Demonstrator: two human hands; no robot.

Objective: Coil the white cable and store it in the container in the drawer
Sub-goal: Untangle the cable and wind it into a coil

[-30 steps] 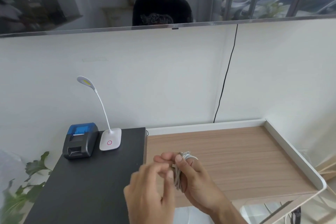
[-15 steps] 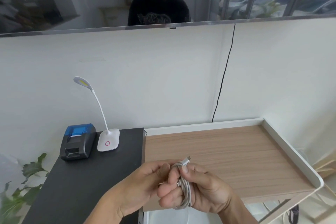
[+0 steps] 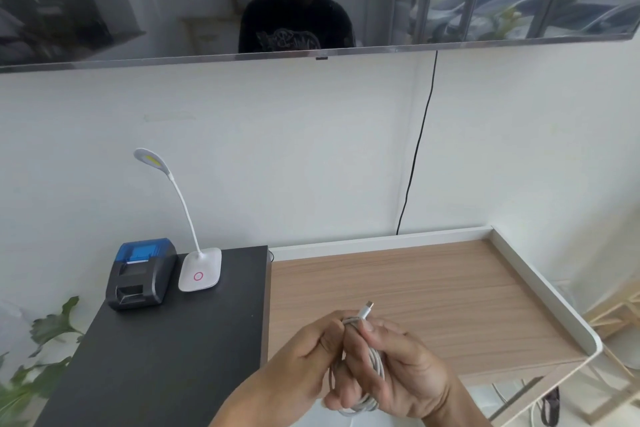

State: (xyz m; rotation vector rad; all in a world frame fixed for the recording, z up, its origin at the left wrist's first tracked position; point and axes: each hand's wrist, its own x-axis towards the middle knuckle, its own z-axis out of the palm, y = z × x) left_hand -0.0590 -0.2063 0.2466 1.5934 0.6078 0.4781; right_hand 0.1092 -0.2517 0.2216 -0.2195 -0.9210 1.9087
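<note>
The white cable is wound into a small coil held over the front edge of the wooden desk. My right hand wraps its fingers through the loops, and one plug end sticks up above the thumb. My left hand pinches the top of the coil from the left side. No drawer or container shows in the head view.
A black cabinet top on the left carries a black and blue small printer and a white gooseneck lamp. The desk has a raised white rim. A black cord runs down the wall. Plant leaves sit at the far left.
My left hand came in from below and closed onto the top of the coil. The plug end now pokes up above my right thumb.
</note>
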